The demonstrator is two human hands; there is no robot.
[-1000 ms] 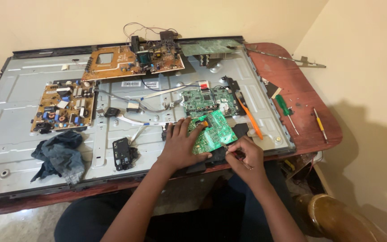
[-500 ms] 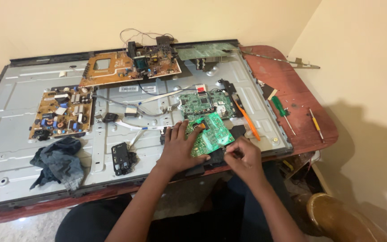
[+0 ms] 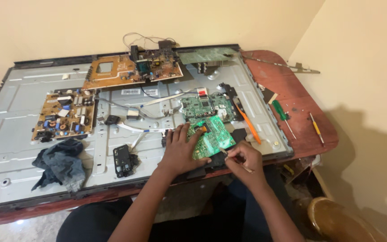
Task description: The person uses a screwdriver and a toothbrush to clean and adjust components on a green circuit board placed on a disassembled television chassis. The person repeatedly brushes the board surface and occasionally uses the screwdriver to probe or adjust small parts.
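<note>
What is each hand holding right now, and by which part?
The left hand presses flat on the green circuit board's left edge. The right hand pinches a thin tool mid-shaft.

label: white rectangular sticker [image 3: 131, 91] | on grey metal back panel [image 3: 23, 112] | below upper brown board [image 3: 113, 74]

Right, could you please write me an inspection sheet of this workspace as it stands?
Surface: reddish wooden table under a grey metal panel back.
Job's things: small green circuit board under the left hand; thin tool in the right hand.
Clutter: dark cloth, orange pry tool, green-handled screwdriver, yellow-handled screwdriver, tan boards.
Grippers: left flat on the board; right pinching the tool.
Cables: white ribbon cables; loose wires at the far edge.
Surroundings: cream walls; wooden stool.
</note>
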